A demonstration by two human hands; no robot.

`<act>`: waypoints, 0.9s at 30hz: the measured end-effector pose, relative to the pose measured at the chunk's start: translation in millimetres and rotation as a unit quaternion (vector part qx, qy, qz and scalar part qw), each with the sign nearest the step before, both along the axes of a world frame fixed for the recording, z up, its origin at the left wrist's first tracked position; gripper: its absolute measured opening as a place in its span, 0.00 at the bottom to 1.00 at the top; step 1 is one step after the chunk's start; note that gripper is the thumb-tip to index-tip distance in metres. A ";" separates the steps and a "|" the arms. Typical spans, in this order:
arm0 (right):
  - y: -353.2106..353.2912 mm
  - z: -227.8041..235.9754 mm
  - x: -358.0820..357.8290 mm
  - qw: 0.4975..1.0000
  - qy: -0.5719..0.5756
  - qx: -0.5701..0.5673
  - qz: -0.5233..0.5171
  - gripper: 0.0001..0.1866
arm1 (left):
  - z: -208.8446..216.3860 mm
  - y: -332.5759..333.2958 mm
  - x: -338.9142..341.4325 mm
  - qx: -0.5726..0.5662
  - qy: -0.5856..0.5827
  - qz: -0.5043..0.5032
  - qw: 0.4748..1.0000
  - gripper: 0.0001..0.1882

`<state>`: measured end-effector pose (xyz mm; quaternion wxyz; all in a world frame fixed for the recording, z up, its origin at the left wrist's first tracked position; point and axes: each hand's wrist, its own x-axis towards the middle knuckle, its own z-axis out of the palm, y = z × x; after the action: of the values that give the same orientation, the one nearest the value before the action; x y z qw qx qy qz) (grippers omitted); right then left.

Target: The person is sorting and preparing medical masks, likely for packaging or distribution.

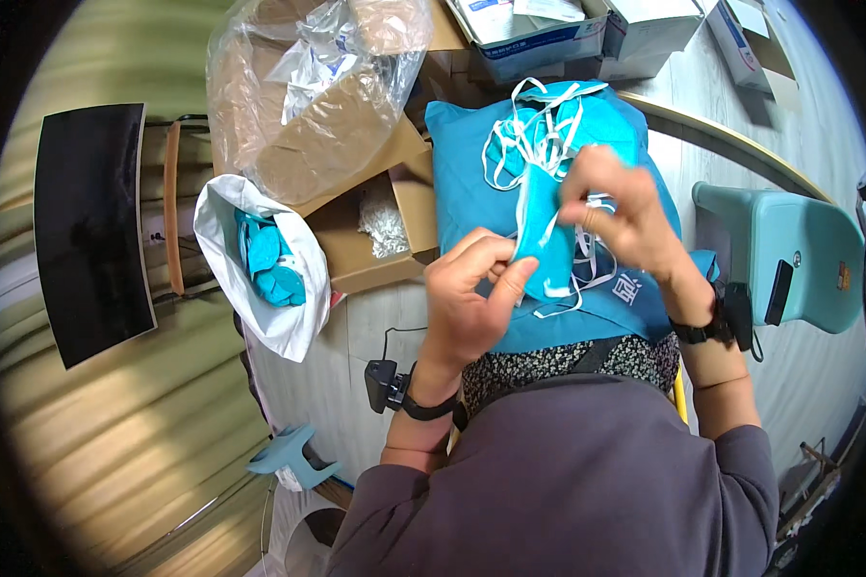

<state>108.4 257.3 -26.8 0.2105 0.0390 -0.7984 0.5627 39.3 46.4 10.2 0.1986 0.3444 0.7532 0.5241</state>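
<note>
A turquoise face mask (pixel 541 227) with white straps is held up in front of me, over the blue cloth on my lap. Its lower left edge is pinched between the thumb and fingers of my left hand (pixel 476 287). My right hand (pixel 625 207), slightly smeared by motion, is closed at the mask's right side, where a white strap runs to its fingertips. Just beyond lies a pile of similar masks (pixel 601 117) with tangled white straps. More loose straps hang below my right hand, partly hidden by it.
A blue cushion-like cloth (pixel 462 173) supports the pile. To the left stand a white bag (pixel 308 327) of turquoise pieces and a cardboard box (pixel 370 279) with white scraps. Clear plastic (pixel 250 125) covers another carton. Boxes (pixel 539 48) stand ahead; a light-blue stool (pixel 827 260) is right.
</note>
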 end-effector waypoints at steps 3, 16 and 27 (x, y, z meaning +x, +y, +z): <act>-2.2 -14.6 5.5 0.994 -0.069 -0.077 -0.039 0.08 | 2.5 4.9 5.3 0.001 -0.004 0.039 0.999 0.03; 53.9 -39.4 17.4 0.976 -0.152 0.000 -0.156 0.05 | 10.9 -34.2 -5.1 -0.037 -0.079 0.173 0.981 0.03; -55.0 -4.3 6.3 0.997 -0.041 0.066 0.010 0.11 | -18.8 -12.5 0.0 0.032 -0.226 0.166 0.959 0.08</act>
<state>114.7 202.2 -31.1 0.1692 0.0374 -0.8412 0.5122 39.4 34.0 -8.6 0.2626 0.0932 0.7180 0.6379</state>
